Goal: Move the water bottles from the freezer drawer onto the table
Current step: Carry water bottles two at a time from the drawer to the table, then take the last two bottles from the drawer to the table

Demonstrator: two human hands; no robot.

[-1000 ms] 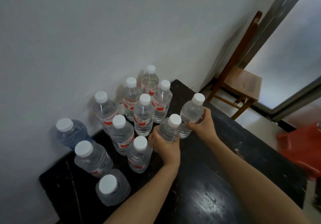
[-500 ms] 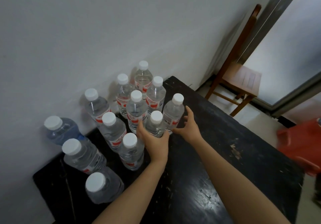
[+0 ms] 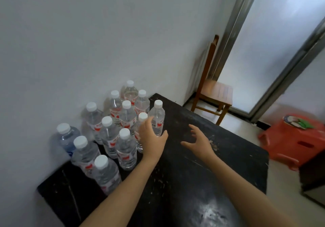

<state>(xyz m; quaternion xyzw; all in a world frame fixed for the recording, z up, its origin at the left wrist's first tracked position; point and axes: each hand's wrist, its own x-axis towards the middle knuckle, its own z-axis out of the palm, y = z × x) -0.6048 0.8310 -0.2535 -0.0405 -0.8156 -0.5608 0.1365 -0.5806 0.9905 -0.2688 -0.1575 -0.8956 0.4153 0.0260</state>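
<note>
While backing onto the white wall (image 3: pixel 88 33), the black table (image 3: pixel 202 174) is filling the lower middle of the view, its worn top showing pale scuffs. Beyond its far corner a wooden chair (image 3: pixel 213 93) is standing beside a metal-framed frosted door (image 3: pixel 272 42), and a red plastic stool (image 3: pixel 297 142) is sitting on the floor to the right. 12 water bottles (image 3: pixel 126 119) with white caps are standing upright on the table's far-left part, crowding together along the wall. Most are wearing red-and-white labels, and 1 bluish bottle (image 3: pixel 68 137) is standing at the left end. The left hand (image 3: pixel 152 137) is hovering with fingers loosely spread just in front of the cluster's right edge, gripping nothing. Whether its fingertips are brushing the nearest bottle (image 3: pixel 142 116) is hard to tell through the blur. The right hand (image 3: pixel 198 141) is hanging above the tabletop with fingers splayed, holding nothing, apart from the bottles.
</note>
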